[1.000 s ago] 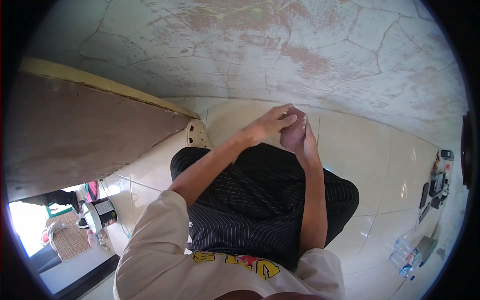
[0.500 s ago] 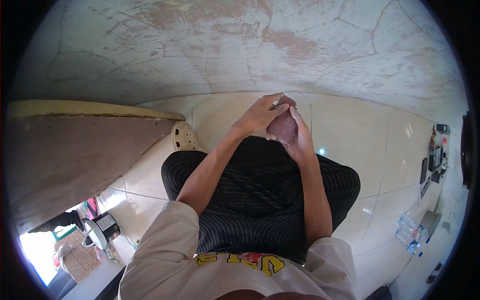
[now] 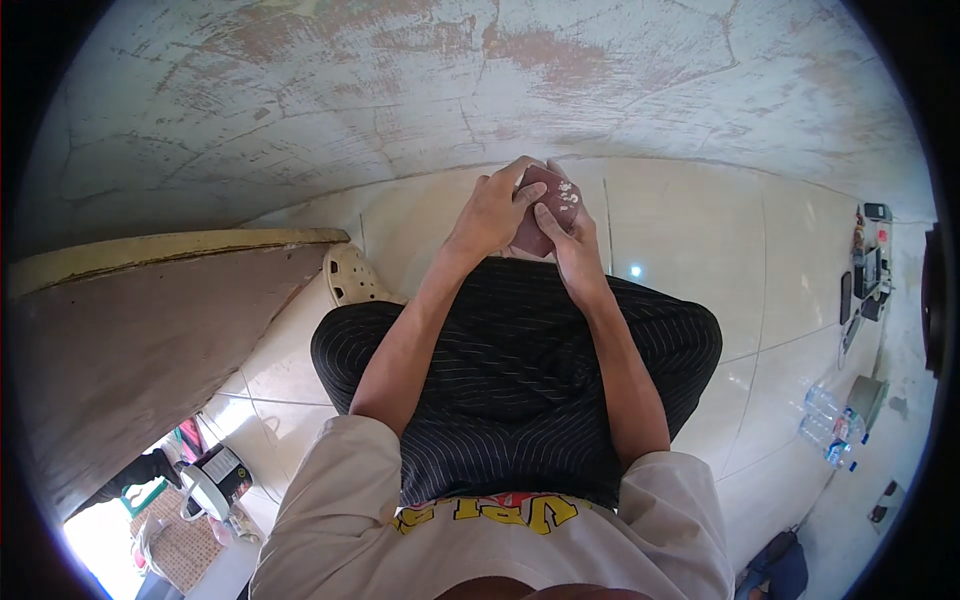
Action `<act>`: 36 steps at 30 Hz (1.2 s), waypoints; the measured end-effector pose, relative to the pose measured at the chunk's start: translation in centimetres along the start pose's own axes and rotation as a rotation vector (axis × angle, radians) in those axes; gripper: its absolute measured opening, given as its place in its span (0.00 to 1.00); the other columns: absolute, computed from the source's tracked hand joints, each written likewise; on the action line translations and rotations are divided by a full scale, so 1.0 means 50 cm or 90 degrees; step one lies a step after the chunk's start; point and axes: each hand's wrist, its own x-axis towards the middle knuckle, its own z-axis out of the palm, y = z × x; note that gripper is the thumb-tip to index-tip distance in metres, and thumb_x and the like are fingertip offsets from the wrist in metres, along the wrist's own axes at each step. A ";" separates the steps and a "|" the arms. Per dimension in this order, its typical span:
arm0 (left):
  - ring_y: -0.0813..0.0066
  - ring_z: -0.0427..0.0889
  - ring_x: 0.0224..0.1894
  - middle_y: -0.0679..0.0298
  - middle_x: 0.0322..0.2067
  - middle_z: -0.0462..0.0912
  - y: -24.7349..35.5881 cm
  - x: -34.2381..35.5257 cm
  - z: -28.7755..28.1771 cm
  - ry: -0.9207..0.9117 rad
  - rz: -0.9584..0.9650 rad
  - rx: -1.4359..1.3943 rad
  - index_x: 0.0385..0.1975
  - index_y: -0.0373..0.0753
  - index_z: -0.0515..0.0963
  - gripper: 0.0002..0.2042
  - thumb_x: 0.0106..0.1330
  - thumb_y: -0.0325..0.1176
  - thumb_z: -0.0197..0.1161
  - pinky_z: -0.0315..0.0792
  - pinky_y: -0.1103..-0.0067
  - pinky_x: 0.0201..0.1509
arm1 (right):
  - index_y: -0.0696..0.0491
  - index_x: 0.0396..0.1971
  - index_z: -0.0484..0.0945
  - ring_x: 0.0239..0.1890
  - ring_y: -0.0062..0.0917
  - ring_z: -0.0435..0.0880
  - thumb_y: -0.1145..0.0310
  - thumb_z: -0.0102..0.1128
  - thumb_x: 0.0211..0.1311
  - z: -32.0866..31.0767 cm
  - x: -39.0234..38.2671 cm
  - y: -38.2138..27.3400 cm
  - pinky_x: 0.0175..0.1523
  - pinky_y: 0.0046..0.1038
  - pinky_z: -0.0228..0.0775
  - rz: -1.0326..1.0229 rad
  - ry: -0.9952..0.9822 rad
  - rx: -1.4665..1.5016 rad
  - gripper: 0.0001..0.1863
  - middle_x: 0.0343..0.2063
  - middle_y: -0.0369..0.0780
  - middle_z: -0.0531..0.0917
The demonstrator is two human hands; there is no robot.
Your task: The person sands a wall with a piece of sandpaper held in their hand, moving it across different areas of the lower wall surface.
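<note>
A reddish-brown piece of sandpaper [image 3: 533,236] with white powdery patches near its upper right is held up in front of my knees, close to the wall. My left hand [image 3: 489,214] grips its left and upper edge, thumb lying on the face. On the right side my right hand [image 3: 577,252] holds it, its thumb pressed on the face and its other fingers mostly hidden behind. The scuffed pale wall [image 3: 330,110] with worn reddish patches rises just beyond both hands.
A beige clog [image 3: 352,276] sits beside a brown wooden panel [image 3: 150,335] at the left. Behind the panel is a tub with a handle [image 3: 218,478]. Plastic bottles [image 3: 830,428] and a dark phone [image 3: 846,297] are on the right, along the side wall.
Both hands have shifted slightly left and up with the sandpaper. It has turned, so white patches now show on its face, and the right thumb has moved lower on it.
</note>
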 end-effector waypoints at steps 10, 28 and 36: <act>0.47 0.82 0.39 0.46 0.31 0.83 -0.025 0.012 -0.012 0.123 -0.056 0.331 0.47 0.37 0.75 0.16 0.71 0.44 0.55 0.73 0.60 0.42 | 0.61 0.53 0.69 0.44 0.24 0.81 0.64 0.51 0.73 -0.065 0.024 0.013 0.48 0.28 0.77 0.034 0.222 0.005 0.17 0.44 0.41 0.79; 0.41 0.80 0.37 0.43 0.28 0.81 0.017 -0.014 -0.131 0.109 -0.056 0.280 0.44 0.33 0.75 0.15 0.70 0.40 0.53 0.70 0.57 0.42 | 0.62 0.38 0.74 0.37 0.46 0.77 0.71 0.55 0.65 0.088 0.153 0.137 0.46 0.43 0.71 -0.556 0.052 -0.651 0.09 0.33 0.50 0.76; 0.44 0.79 0.33 0.45 0.27 0.81 0.019 -0.018 -0.150 0.100 -0.096 0.271 0.42 0.35 0.75 0.13 0.70 0.38 0.53 0.70 0.61 0.40 | 0.65 0.53 0.72 0.53 0.59 0.72 0.78 0.53 0.56 0.024 0.176 0.180 0.59 0.47 0.67 -0.494 0.140 -0.718 0.22 0.50 0.60 0.74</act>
